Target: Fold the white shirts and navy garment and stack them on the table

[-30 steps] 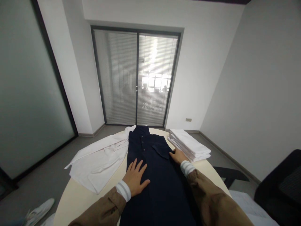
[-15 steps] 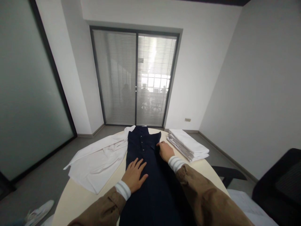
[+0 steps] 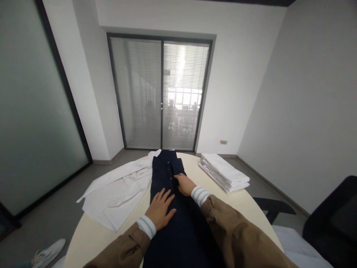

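1. Surface: round and pale, it carries all the cloth. With its rim so near, anything pushed outward could slip off. Count: one.
2. Navy shirt: lengthwise down the middle, under both hands, its near end running out of view. A pull on one side without enough hold on the other could skew or crease it. Count: one.
3. White shirt: loosely spread to the left, seemingly meeting the navy one at the far end. A sideways drag could rumple it. Count: one.
4. Stack: folded white cloth at the right, apart from the navy shirt. A stray right forearm might topple it. Count: one; its layers are unclear.
5. Hands: two. The left hand lies flat, fingers spread, gripping nothing. The right hand has its grip closed, pinching navy cloth; a loose pinch could let the edge spring back.
6. Buttons: three discernible.
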The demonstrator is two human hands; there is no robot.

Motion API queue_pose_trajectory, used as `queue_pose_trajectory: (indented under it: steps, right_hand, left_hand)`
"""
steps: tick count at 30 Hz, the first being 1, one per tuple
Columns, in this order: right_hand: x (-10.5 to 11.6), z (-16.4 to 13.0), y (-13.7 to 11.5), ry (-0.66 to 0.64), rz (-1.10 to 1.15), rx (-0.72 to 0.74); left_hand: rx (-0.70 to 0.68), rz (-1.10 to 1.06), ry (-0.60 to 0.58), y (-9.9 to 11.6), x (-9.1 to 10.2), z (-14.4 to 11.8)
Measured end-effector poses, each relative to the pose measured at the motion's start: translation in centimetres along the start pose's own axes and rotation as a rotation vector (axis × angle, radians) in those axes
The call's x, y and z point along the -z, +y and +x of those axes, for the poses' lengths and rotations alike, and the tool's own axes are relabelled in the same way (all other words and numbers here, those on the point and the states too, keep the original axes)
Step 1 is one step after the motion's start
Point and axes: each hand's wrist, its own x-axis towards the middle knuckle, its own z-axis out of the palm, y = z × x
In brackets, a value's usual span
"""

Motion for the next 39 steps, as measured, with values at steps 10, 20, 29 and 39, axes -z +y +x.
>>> queue_pose_trajectory:
  steps: [10, 20, 29, 39]
  right_hand:
    - [0.5, -2.3, 2.1, -0.249, 0.170, -0.053]
    - [0.6, -5.6, 3.1, -0.489, 0.313, -0.264]
    - [0.2, -7.3, 1.3, -0.632, 0.428, -0.235]
    - [0.6, -9.3, 0.7, -1.088, 0.589, -0.230]
  left_hand:
    - [-0.022, -0.010, -0.023, -0.5, -0.3, 0.1]
    - [-0.098, -0.066, -0.149, 0.0, 1.1, 1.7]
    - [-0.041, -0.044, -0.075, 1.4, 1.8, 1.2]
    - [-0.092, 0.008, 0.067, 1.1, 0.4, 1.1]
